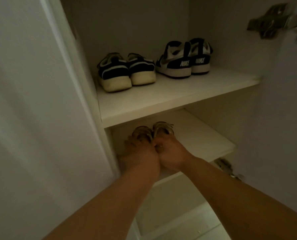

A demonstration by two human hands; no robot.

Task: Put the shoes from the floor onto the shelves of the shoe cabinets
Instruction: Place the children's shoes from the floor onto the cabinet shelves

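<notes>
sandals [162, 128]: we only get the strappy fronts, the rest sits under our left hand [140, 153] and right hand [170, 156] gripping them
lower shelf [204, 135]: back part is tucked under the upper shelf [170, 101], can't see it
dark sneakers [127, 71] and white-and-black sneakers [184, 59]: heels face us, toes out of sight
top hinge [272, 21]: smeared, clipped by the right edge, upper right of frame
door [31, 118]: blurry, runs off the left edge
forearms [109, 205]: cut by the bottom edge

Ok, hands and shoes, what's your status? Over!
Left hand and right hand each grip one small tan strappy sandal, at the white lower shelf. Navy cream-soled sneakers and black-and-white sneakers on white upper shelf, out of the way.
</notes>
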